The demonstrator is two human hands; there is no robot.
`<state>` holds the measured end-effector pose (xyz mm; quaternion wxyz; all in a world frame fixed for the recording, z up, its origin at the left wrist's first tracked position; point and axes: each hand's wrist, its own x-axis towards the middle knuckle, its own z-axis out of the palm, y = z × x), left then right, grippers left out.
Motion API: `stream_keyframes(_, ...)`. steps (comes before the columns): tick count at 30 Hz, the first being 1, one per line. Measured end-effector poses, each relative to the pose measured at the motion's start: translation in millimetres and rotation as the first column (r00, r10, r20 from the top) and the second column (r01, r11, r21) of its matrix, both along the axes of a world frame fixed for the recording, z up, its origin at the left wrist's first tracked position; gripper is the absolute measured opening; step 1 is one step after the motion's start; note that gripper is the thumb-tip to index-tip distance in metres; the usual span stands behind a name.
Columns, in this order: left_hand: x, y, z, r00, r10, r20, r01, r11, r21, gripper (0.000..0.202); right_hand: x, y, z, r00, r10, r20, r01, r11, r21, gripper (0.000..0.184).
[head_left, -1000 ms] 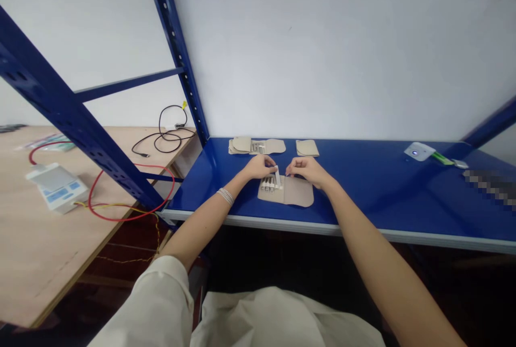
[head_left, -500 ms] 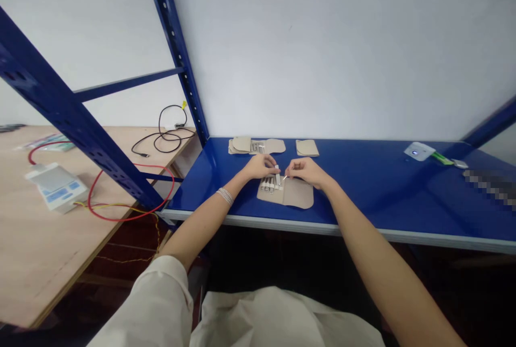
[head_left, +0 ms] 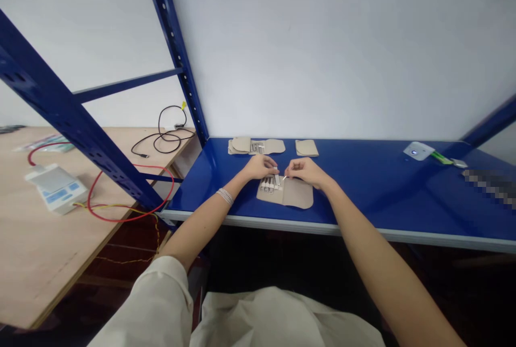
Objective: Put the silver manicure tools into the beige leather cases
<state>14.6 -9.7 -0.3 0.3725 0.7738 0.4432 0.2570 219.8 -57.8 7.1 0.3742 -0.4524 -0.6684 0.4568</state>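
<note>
On the blue shelf lies an opened beige manicure case (head_left: 299, 193), its left half holding several small metal tools (head_left: 266, 184) in loops. My left hand (head_left: 260, 166) is closed at the case's upper edge, its fingers pinching a narrow pale strip (head_left: 277, 179). Whether that strip belongs to the case I cannot tell. Just to the right, my right hand (head_left: 305, 170) pinches a small thin shiny tool (head_left: 284, 178) by its end, pointing down and left over the middle of the case. Its exact kind is too small to make out.
Behind my hands lie another opened beige case (head_left: 275, 146) with tools and a closed one (head_left: 307, 147). A white device (head_left: 419, 151) with a green item (head_left: 441, 158) sits at right. A blue upright (head_left: 177, 41) separates the shelf from a wooden table (head_left: 36, 261) with cables and a white box (head_left: 58, 188).
Almost nothing differs. Both hands keep their grips over the case, and the view has shifted very slightly.
</note>
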Motion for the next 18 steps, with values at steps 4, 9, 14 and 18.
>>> stream_keyframes(4,0.8,1.4,-1.4,1.000,0.007,0.009,-0.007,1.000,0.007,0.027,0.4,0.6,-0.7,1.000,-0.006,0.012,0.006,1.000,0.002,0.009)
stream_keyframes(9,1.5,1.0,0.1,1.000,-0.002,0.015,0.001,0.999,0.037,0.023,0.2,0.4,-0.9,0.999,-0.022,0.030,0.022,1.000,0.005,0.009)
stream_keyframes(14,0.7,-0.4,2.5,1.000,-0.006,0.023,0.004,0.995,0.100,0.025,0.3,1.7,-2.2,0.998,-0.048,0.043,0.048,0.999,0.008,0.010)
stream_keyframes(18,0.2,-0.5,3.8,0.999,-0.012,0.034,0.007,0.989,0.146,0.028,1.7,4.5,-5.2,0.995,-0.084,0.052,0.083,0.996,0.020,0.014)
